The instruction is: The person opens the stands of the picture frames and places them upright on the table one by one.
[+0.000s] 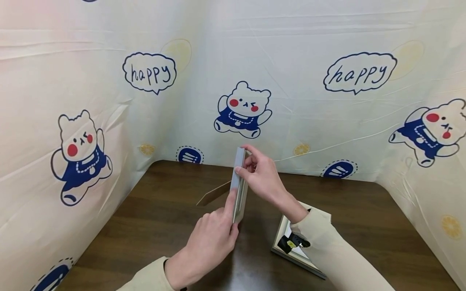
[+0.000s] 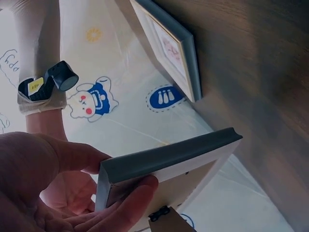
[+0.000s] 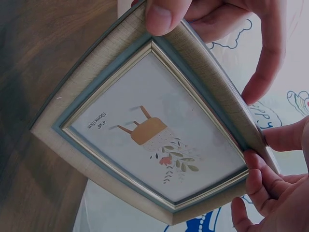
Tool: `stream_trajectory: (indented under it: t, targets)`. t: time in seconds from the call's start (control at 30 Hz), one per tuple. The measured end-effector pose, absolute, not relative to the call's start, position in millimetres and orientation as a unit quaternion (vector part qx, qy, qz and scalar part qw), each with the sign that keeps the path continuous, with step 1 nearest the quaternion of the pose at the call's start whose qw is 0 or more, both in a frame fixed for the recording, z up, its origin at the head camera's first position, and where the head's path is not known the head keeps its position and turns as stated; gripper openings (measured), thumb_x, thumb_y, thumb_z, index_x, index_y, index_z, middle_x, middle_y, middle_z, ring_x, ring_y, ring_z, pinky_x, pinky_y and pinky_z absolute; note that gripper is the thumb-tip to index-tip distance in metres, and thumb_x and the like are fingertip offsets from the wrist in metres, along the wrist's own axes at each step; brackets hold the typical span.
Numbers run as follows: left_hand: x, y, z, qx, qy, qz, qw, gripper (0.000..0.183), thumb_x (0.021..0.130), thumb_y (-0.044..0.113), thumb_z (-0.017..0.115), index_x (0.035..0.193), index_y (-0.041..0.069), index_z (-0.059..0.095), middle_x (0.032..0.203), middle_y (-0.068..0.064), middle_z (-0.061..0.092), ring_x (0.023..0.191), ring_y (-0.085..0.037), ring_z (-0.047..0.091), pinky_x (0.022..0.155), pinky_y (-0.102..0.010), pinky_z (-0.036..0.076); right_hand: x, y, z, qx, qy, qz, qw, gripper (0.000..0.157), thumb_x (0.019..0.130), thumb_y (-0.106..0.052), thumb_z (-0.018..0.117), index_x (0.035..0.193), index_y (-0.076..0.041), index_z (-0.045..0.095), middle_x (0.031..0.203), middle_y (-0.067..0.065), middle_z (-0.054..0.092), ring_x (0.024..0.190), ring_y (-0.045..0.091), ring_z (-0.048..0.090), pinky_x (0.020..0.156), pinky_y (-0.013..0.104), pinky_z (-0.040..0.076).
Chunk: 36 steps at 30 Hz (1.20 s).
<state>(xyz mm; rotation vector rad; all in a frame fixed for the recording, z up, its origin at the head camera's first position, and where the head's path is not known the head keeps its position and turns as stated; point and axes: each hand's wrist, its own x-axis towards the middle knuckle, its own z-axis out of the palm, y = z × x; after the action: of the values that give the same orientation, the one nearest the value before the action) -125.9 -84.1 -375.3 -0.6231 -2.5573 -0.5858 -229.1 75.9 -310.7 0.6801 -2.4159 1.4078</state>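
Observation:
A picture frame (image 1: 239,194) stands edge-on above the table between both hands. My left hand (image 1: 209,240) grips its near end, thumb on one side and fingers on the back in the left wrist view. The right hand (image 1: 265,178) pinches the far upper corner between thumb and fingers. In the right wrist view, the front has a beige, teal and gold border (image 3: 203,67) round a print of a vase with leaves (image 3: 159,135). A brown stand leg (image 1: 214,195) sticks out from the back, by a small black clip (image 2: 159,212).
A second picture frame (image 1: 298,264) lies on the dark wooden table (image 1: 145,242) to the right, partly behind the right forearm. Printed cloth walls (image 1: 291,113) enclose the table at the back and sides. The right wrist wears a small black camera (image 1: 291,242).

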Motion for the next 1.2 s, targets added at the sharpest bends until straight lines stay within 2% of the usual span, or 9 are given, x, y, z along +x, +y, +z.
stream_trajectory:
  t: [0.47,0.73,0.97,1.2]
  targets:
    - [-125.8,-86.3,-376.0,-0.220,-0.920,-0.218,0.240,0.082,0.081,0.004,0.085,0.150,0.005,0.041,0.079,-0.007,0.072,0.058,-0.023,0.069,0.048,-0.034,0.053,-228.9,72.7,-309.4,0.241,-0.837,0.473,0.135,0.050,0.097,-0.007,0.074,0.143,-0.010,0.057,0.087,0.004,0.065,0.078,0.024,0.055,0.068,0.036,0.047]
    - [-125.8,-87.8,-376.5,-0.228,-0.909,-0.247,0.246,0.079,0.079,0.001,0.087,0.148,0.013,0.050,0.074,-0.002,0.069,0.060,-0.022,0.069,0.051,-0.036,0.053,-227.6,71.6,-309.0,0.250,-0.833,0.476,0.132,0.050,0.097,-0.007,0.074,0.143,-0.010,0.056,0.089,0.005,0.064,0.079,0.025,0.057,0.070,0.038,0.051]
    - [-127.1,-89.1,-378.9,-0.227,-0.904,-0.264,0.248,0.077,0.080,0.000,0.087,0.147,0.012,0.053,0.079,-0.002,0.072,0.062,-0.019,0.070,0.054,-0.035,0.055,-226.9,71.1,-308.0,0.250,-0.834,0.474,0.129,0.052,0.097,-0.008,0.073,0.145,-0.012,0.055,0.091,0.005,0.064,0.080,0.024,0.057,0.070,0.038,0.052]
    - [-129.0,-90.4,-380.0,-0.219,-0.899,-0.283,0.252,0.076,0.078,0.002,0.089,0.145,0.017,0.055,0.084,-0.007,0.076,0.062,-0.021,0.071,0.055,-0.034,0.055,-227.9,71.5,-306.6,0.258,-0.834,0.470,0.130,0.052,0.098,-0.008,0.073,0.146,-0.011,0.054,0.091,0.005,0.064,0.080,0.024,0.057,0.069,0.038,0.052]
